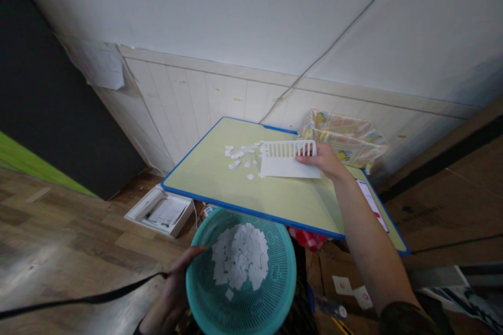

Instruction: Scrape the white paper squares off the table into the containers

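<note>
My left hand (175, 282) grips the left rim of a round teal plastic basket (276, 264), held just below the table's front edge. A heap of torn white paper pieces (240, 254) lies inside it. Over the tabletop, my right hand (324, 160) is closed on the right end of a flat white plastic piece (286, 166) with a row of slots along its upper part. Loose paper scraps (238, 154) are scattered on the table, left of that piece, some beside its left edge.
The pale yellow table (220, 183) has a blue edge and stands by a panelled wall. At its back right sits a cloth-lined basket (346, 136). A phone (371, 204) lies at the right edge. An open white box (161, 212) rests on the floor at left.
</note>
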A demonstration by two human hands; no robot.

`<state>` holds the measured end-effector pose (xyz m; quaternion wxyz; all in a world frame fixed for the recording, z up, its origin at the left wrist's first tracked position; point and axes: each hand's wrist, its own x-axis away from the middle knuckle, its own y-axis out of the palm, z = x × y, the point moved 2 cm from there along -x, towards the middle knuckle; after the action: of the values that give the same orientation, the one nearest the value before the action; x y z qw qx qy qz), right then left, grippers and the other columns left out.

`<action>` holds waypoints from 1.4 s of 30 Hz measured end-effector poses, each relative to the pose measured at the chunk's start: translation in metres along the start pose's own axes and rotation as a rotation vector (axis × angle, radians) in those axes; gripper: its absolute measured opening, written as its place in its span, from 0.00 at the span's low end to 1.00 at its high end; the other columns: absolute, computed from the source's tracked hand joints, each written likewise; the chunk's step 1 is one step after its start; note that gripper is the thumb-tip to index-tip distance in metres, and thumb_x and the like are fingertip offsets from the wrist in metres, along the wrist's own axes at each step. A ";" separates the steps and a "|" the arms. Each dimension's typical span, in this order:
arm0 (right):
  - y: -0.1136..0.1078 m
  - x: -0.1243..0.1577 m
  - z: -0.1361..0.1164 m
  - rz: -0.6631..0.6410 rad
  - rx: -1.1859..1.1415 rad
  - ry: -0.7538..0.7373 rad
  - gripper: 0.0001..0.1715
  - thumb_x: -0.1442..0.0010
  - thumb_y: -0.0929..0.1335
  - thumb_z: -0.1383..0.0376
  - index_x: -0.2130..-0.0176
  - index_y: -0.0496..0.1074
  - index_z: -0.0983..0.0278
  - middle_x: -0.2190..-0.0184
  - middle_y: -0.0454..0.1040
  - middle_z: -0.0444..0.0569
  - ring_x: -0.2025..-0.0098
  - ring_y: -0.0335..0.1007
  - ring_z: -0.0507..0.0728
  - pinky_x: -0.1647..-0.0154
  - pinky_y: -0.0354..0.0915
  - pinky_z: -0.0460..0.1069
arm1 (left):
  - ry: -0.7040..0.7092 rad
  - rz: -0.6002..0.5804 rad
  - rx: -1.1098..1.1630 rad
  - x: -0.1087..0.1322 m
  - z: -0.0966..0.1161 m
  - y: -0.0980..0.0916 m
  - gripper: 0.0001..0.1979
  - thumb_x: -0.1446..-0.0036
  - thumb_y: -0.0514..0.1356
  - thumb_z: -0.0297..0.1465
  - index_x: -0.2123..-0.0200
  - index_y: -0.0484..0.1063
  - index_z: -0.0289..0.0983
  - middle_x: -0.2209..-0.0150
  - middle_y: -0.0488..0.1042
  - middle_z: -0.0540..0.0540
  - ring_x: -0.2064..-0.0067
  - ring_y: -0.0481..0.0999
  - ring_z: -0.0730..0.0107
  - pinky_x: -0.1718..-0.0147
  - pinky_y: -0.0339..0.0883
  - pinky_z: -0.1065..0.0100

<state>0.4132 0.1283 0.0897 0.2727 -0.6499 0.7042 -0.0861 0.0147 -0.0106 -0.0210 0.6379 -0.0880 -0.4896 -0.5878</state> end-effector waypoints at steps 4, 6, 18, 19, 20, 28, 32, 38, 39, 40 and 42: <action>-0.003 0.002 -0.003 0.000 -0.027 0.012 0.20 0.57 0.77 0.54 0.69 0.77 0.67 0.72 0.78 0.48 0.72 0.70 0.56 0.70 0.63 0.49 | -0.007 -0.013 0.010 0.001 0.000 0.000 0.08 0.47 0.63 0.23 0.76 0.79 0.30 0.79 0.81 0.44 0.79 0.78 0.65 0.77 0.73 0.67; -0.003 0.002 -0.003 -0.028 -0.029 0.000 0.20 0.56 0.77 0.55 0.68 0.77 0.67 0.72 0.77 0.47 0.71 0.70 0.56 0.69 0.63 0.49 | -0.010 -0.021 0.016 0.000 0.000 -0.001 0.08 0.47 0.63 0.23 0.76 0.79 0.30 0.79 0.81 0.44 0.78 0.78 0.65 0.75 0.74 0.67; 0.001 0.003 -0.004 -0.069 -0.068 0.006 0.19 0.56 0.78 0.55 0.68 0.77 0.66 0.71 0.77 0.47 0.69 0.70 0.55 0.67 0.63 0.49 | 0.020 -0.026 -0.016 -0.003 -0.002 -0.005 0.04 0.48 0.64 0.24 0.73 0.78 0.31 0.78 0.82 0.44 0.77 0.79 0.65 0.74 0.75 0.66; 0.004 0.002 -0.004 -0.053 -0.072 -0.002 0.19 0.55 0.78 0.55 0.68 0.77 0.66 0.71 0.77 0.47 0.69 0.70 0.55 0.67 0.63 0.49 | 0.019 -0.030 -0.018 -0.003 -0.002 -0.006 0.04 0.48 0.64 0.24 0.73 0.78 0.31 0.78 0.82 0.44 0.77 0.79 0.64 0.75 0.75 0.66; 0.007 0.002 -0.004 -0.043 -0.073 -0.011 0.19 0.55 0.77 0.55 0.67 0.77 0.66 0.70 0.77 0.47 0.69 0.70 0.55 0.67 0.63 0.49 | 0.012 -0.034 -0.017 -0.003 -0.002 -0.006 0.04 0.48 0.64 0.24 0.73 0.78 0.31 0.78 0.82 0.44 0.78 0.79 0.64 0.75 0.75 0.65; 0.019 0.001 -0.002 -0.120 -0.113 -0.012 0.19 0.55 0.78 0.55 0.67 0.77 0.66 0.71 0.76 0.47 0.69 0.69 0.55 0.67 0.63 0.49 | 0.005 -0.022 0.009 -0.006 -0.003 -0.009 0.05 0.47 0.63 0.24 0.73 0.79 0.30 0.77 0.83 0.43 0.77 0.79 0.63 0.74 0.75 0.65; 0.019 0.003 -0.004 -0.128 -0.129 -0.013 0.19 0.54 0.77 0.56 0.67 0.77 0.66 0.71 0.76 0.47 0.69 0.69 0.54 0.67 0.63 0.48 | 0.010 -0.015 0.015 -0.008 -0.004 -0.010 0.07 0.46 0.62 0.23 0.74 0.79 0.31 0.78 0.82 0.44 0.77 0.80 0.64 0.73 0.75 0.66; 0.023 0.005 -0.008 -0.161 -0.171 -0.005 0.18 0.54 0.78 0.56 0.68 0.77 0.66 0.70 0.77 0.47 0.69 0.70 0.54 0.67 0.63 0.48 | 0.004 -0.034 0.021 -0.010 -0.005 -0.012 0.06 0.46 0.63 0.24 0.73 0.79 0.32 0.77 0.82 0.45 0.77 0.80 0.64 0.73 0.75 0.66; 0.024 0.005 -0.009 -0.151 -0.170 -0.008 0.18 0.55 0.78 0.56 0.68 0.78 0.66 0.71 0.77 0.47 0.70 0.70 0.54 0.67 0.63 0.48 | -0.005 -0.035 0.013 -0.010 -0.005 -0.012 0.06 0.46 0.63 0.25 0.73 0.79 0.32 0.77 0.82 0.44 0.77 0.80 0.64 0.73 0.75 0.65; 0.027 0.005 -0.009 -0.149 -0.163 -0.007 0.19 0.55 0.78 0.56 0.68 0.78 0.66 0.71 0.77 0.48 0.70 0.70 0.54 0.67 0.63 0.48 | -0.013 -0.039 0.008 -0.011 -0.005 -0.012 0.06 0.45 0.63 0.25 0.73 0.79 0.31 0.77 0.82 0.44 0.77 0.80 0.63 0.72 0.75 0.65; 0.032 0.005 -0.008 -0.147 -0.148 0.001 0.19 0.55 0.78 0.55 0.68 0.78 0.66 0.71 0.77 0.48 0.70 0.70 0.55 0.68 0.64 0.49 | -0.028 -0.060 0.006 -0.012 -0.005 -0.012 0.06 0.45 0.63 0.26 0.71 0.79 0.31 0.76 0.83 0.42 0.76 0.80 0.62 0.71 0.75 0.63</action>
<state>0.3812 0.1264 0.0799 0.2168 -0.7179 0.6593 -0.0540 0.0092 -0.0101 -0.0378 0.6133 -0.0795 -0.5025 -0.6041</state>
